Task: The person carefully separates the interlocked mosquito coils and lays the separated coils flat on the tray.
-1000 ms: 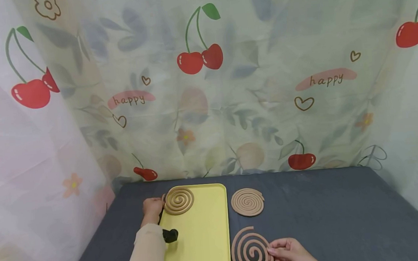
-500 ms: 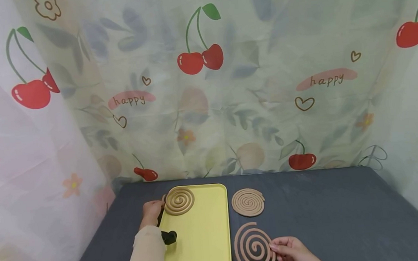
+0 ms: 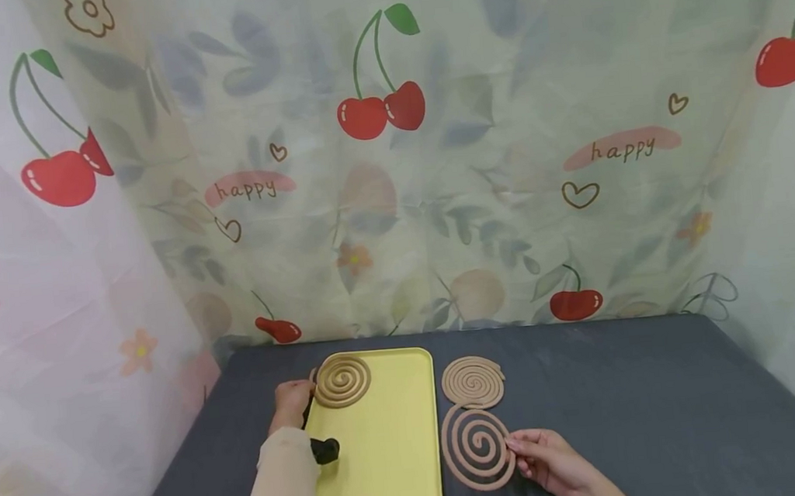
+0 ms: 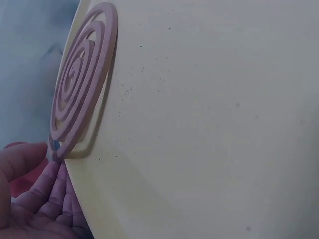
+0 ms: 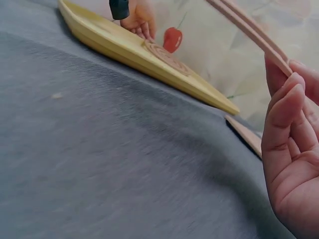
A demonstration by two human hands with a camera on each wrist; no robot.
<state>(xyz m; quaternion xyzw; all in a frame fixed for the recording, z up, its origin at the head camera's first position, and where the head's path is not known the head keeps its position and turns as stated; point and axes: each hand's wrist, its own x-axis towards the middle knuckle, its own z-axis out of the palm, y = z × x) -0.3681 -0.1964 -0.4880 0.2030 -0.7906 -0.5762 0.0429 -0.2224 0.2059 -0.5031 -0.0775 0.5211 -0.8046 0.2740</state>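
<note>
At the far left corner of the yellow tray (image 3: 380,467) lies a brown mosquito coil (image 3: 342,381). My left hand (image 3: 292,404) pinches that coil's outer edge, with thumb and fingertips meeting on it in the left wrist view. Right of the tray, my right hand (image 3: 551,462) holds a second mosquito coil (image 3: 479,442) by its right edge between thumb and fingers. The right wrist view shows this coil raised off the table. Just beyond it, a tightly wound mosquito coil (image 3: 473,382) lies flat on the dark cloth.
A dark cloth covers the table (image 3: 649,415). Printed curtains (image 3: 479,218) hang behind it and at both sides. A black device (image 3: 325,450) on my left wrist sticks out over the tray. Small dark specks (image 4: 129,92) dot the tray's surface.
My right hand has moved its coil away from me, up to the tightly wound coil, which it now overlaps or meets in the head view. My left hand stays about where it was.
</note>
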